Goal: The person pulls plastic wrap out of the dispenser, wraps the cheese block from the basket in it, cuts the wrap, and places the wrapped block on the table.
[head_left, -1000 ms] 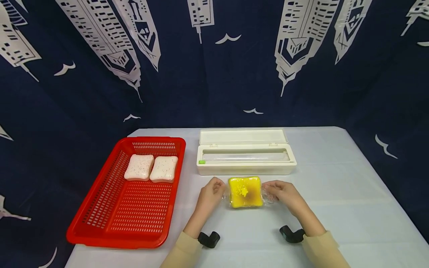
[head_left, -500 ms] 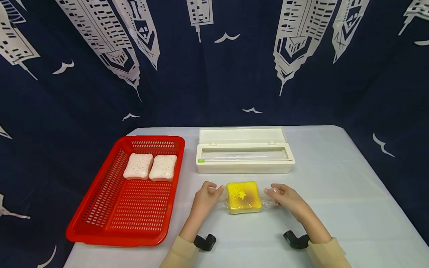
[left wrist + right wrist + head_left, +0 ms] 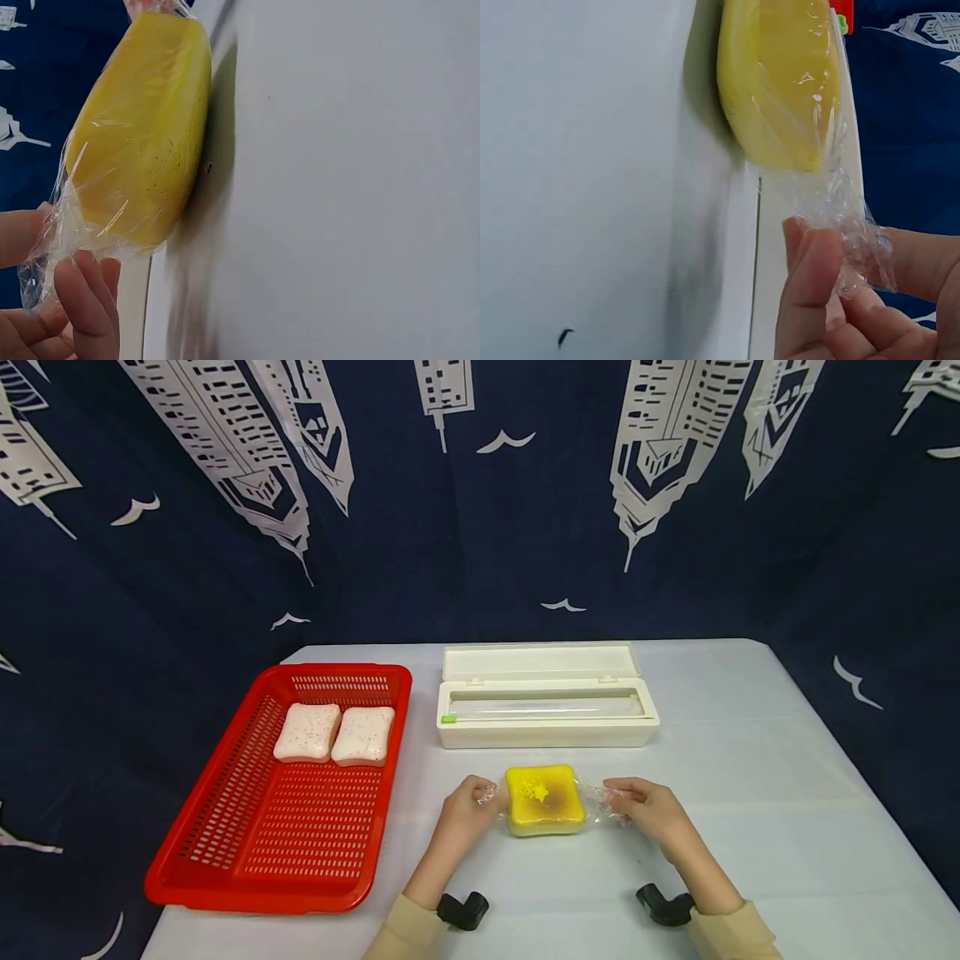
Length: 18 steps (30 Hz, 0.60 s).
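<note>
A yellow toy slice of bread (image 3: 546, 814) with a browned corner and a star-like mark lies on the table, covered in clear plastic wrap (image 3: 592, 800). Loose ends of the film stick out on both sides. At the left end, my left hand (image 3: 461, 814) holds the gathered wrap (image 3: 56, 247) between thumb and fingers. My right hand (image 3: 654, 814) pinches the twisted wrap (image 3: 855, 244) at the other end. Neither hand touches the bread itself. In both wrist views the slice's underside sits close to the white surface.
Behind the bread stands a white wrap dispenser box (image 3: 547, 735), its lid (image 3: 540, 662) raised and a green slider (image 3: 448, 719) at its left. To the left, a red plastic basket (image 3: 300, 893) holds two pale speckled bread slices (image 3: 307, 732). A dark patterned cloth (image 3: 465, 552) hangs behind the table.
The wrapped slice has come a little nearer to me and turned slightly. Both hands have moved nearer too, and the right one has drawn outward, with its wrap end stretched longer.
</note>
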Tool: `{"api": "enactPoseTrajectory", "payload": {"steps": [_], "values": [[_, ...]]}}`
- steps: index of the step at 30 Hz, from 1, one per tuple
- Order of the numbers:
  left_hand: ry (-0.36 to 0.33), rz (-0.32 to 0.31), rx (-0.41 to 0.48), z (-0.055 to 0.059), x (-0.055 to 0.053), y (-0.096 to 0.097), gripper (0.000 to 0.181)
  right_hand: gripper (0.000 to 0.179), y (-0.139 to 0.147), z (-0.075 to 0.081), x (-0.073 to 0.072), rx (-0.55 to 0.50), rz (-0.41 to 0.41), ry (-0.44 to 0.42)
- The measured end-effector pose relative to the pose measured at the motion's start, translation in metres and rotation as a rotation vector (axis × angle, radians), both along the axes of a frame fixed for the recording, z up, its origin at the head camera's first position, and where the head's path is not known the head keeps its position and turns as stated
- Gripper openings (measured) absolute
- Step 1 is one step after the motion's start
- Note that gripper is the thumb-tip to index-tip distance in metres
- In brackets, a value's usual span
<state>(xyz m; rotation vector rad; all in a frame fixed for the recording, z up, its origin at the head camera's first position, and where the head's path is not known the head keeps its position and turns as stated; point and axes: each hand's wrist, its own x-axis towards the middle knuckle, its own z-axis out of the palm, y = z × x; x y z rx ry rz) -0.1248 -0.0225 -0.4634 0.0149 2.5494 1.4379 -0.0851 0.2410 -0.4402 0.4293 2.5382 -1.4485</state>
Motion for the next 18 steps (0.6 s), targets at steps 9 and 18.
{"api": "enactPoseTrajectory", "payload": {"steps": [9, 18], "values": [[0.03, 0.037, 0.062, -0.004, -0.004, -0.004, 0.022, 0.046, 0.006, -0.005, -0.003, -0.068, -0.109, -0.047], [-0.078, -0.114, 0.054, -0.011, -0.004, 0.0, 0.085, 0.046, 0.006, -0.009, -0.002, -0.122, -0.113, -0.07]]}}
